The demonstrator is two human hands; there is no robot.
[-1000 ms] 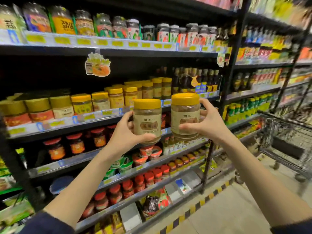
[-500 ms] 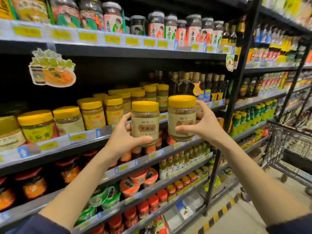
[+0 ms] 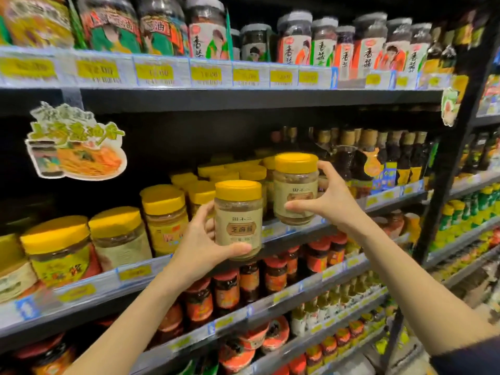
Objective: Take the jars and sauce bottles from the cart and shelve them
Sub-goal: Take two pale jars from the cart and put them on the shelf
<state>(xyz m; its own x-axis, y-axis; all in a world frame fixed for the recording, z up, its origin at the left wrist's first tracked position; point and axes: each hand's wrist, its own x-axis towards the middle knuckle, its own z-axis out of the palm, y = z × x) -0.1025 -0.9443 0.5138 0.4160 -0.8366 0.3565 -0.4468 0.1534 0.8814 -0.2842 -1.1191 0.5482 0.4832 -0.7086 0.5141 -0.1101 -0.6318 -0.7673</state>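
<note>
I hold two matching jars with yellow lids and beige labels, both upright. My left hand (image 3: 201, 240) grips the left jar (image 3: 238, 220) in front of the middle shelf's edge. My right hand (image 3: 328, 200) grips the right jar (image 3: 295, 189), which is higher and further in, just over the shelf edge (image 3: 292, 228) beside a row of like yellow-lidded jars (image 3: 238, 171). The cart is out of view.
Larger yellow-lidded jars (image 3: 165, 217) stand left on the same shelf, dark sauce bottles (image 3: 384, 155) to the right. The shelf above (image 3: 243, 96) carries labelled jars; red-lidded jars (image 3: 273, 274) fill the shelves below. A black upright post (image 3: 454, 163) stands at the right. A paper noodle sign (image 3: 75, 147) hangs left.
I have come closer to the shelf and the cart has left the view. Both jars moved toward the middle shelf; the right one rose above the left and reached the shelf edge.
</note>
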